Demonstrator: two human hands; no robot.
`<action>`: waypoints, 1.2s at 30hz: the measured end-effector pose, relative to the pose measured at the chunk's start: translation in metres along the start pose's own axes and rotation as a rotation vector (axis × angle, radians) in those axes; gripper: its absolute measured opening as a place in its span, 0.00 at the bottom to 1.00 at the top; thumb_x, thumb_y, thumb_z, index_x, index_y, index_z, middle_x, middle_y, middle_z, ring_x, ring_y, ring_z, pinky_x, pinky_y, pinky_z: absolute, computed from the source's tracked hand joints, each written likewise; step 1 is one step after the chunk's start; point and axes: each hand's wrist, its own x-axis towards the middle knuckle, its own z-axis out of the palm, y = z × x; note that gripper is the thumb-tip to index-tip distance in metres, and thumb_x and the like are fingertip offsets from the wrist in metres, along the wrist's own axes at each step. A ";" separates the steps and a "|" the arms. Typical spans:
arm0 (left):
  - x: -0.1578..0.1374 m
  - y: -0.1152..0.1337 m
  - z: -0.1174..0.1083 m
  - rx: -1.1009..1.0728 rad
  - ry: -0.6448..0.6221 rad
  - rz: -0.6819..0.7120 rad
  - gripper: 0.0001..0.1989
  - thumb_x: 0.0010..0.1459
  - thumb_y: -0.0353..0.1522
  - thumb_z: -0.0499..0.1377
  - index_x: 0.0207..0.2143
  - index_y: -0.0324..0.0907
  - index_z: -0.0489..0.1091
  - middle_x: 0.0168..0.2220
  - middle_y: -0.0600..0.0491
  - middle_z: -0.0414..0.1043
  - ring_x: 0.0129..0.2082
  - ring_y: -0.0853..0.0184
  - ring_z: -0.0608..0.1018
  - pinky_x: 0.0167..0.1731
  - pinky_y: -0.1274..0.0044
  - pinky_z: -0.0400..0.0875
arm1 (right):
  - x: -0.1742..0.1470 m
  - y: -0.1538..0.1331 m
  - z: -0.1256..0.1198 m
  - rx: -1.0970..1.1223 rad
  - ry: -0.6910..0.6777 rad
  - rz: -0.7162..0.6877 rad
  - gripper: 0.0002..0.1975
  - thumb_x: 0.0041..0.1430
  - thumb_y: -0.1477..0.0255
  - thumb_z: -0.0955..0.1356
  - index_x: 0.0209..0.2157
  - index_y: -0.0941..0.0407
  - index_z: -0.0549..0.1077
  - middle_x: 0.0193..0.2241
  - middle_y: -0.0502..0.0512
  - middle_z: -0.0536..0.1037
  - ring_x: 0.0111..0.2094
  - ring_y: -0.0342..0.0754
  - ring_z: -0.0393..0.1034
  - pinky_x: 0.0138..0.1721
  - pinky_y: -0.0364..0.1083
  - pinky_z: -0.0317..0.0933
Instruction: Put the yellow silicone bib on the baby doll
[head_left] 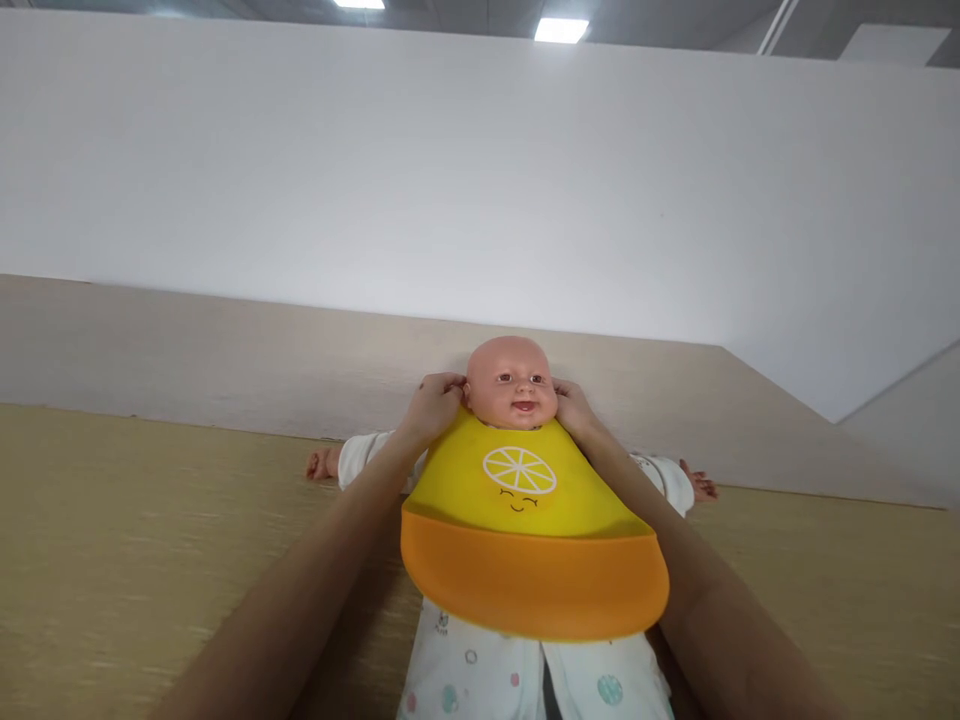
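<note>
A baby doll (511, 366) lies on its back, its arms spread out to both sides. Over its chest is a yellow bib (457, 480) with a lemon-slice print and an orange catch pocket (536, 585) along the bottom. My left hand (437, 402) is closed on the bib's upper edge at one side of the doll's neck. On the other side, my right hand (574, 408) grips the bib's other upper end, its fingers partly behind the doll's head. The ends of the neck strap are hidden by my hands and the head.
Under the doll is a wood-toned surface (150, 540). A low pale board (225, 350) runs just behind the doll's head, with a white wall panel (375, 180) rising beyond it. The doll's white printed trousers (480, 670) reach the near edge of view.
</note>
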 end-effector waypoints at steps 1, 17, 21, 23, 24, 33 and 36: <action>0.000 0.000 0.001 -0.011 -0.001 -0.011 0.10 0.42 0.31 0.47 0.18 0.40 0.67 0.21 0.55 0.67 0.26 0.68 0.68 0.29 0.78 0.60 | 0.001 0.001 -0.001 -0.011 0.000 -0.001 0.13 0.38 0.69 0.65 0.26 0.59 0.76 0.22 0.52 0.77 0.28 0.47 0.68 0.30 0.44 0.60; -0.003 -0.015 0.012 -0.065 0.046 -0.083 0.13 0.45 0.31 0.46 0.23 0.40 0.70 0.26 0.51 0.72 0.31 0.65 0.72 0.35 0.75 0.65 | 0.009 0.007 -0.006 -0.214 -0.067 -0.047 0.14 0.39 0.71 0.62 0.26 0.59 0.77 0.23 0.51 0.77 0.31 0.49 0.68 0.33 0.44 0.59; -0.003 -0.021 0.011 -0.101 0.008 -0.101 0.13 0.46 0.31 0.48 0.29 0.39 0.71 0.31 0.49 0.74 0.34 0.64 0.73 0.35 0.75 0.66 | 0.009 0.008 -0.007 -0.271 -0.080 -0.071 0.15 0.39 0.71 0.61 0.26 0.59 0.77 0.24 0.52 0.76 0.32 0.49 0.68 0.33 0.44 0.59; -0.004 -0.020 0.009 -0.175 -0.069 -0.107 0.14 0.45 0.30 0.50 0.33 0.38 0.72 0.33 0.49 0.74 0.35 0.63 0.73 0.34 0.75 0.67 | 0.010 0.010 -0.008 -0.280 -0.087 -0.076 0.15 0.39 0.71 0.61 0.26 0.60 0.76 0.24 0.52 0.76 0.32 0.49 0.68 0.33 0.44 0.59; -0.006 -0.019 0.008 -0.207 -0.120 -0.114 0.15 0.44 0.30 0.52 0.35 0.38 0.72 0.34 0.50 0.74 0.35 0.64 0.73 0.33 0.75 0.67 | 0.010 0.010 -0.008 -0.286 -0.088 -0.079 0.15 0.39 0.71 0.61 0.26 0.60 0.76 0.24 0.52 0.76 0.33 0.49 0.68 0.33 0.44 0.59; -0.011 -0.012 0.005 -0.198 -0.204 -0.110 0.18 0.45 0.31 0.54 0.40 0.37 0.71 0.35 0.51 0.74 0.34 0.65 0.73 0.33 0.77 0.66 | 0.011 0.013 -0.009 -0.312 -0.075 -0.102 0.15 0.38 0.74 0.60 0.28 0.60 0.75 0.28 0.54 0.78 0.34 0.49 0.69 0.34 0.44 0.61; -0.010 -0.014 0.006 -0.102 -0.169 -0.081 0.18 0.47 0.32 0.53 0.41 0.37 0.71 0.35 0.50 0.74 0.37 0.62 0.73 0.34 0.75 0.67 | 0.012 0.013 -0.009 -0.324 -0.084 -0.086 0.15 0.38 0.75 0.61 0.28 0.60 0.74 0.28 0.53 0.78 0.34 0.49 0.69 0.35 0.44 0.61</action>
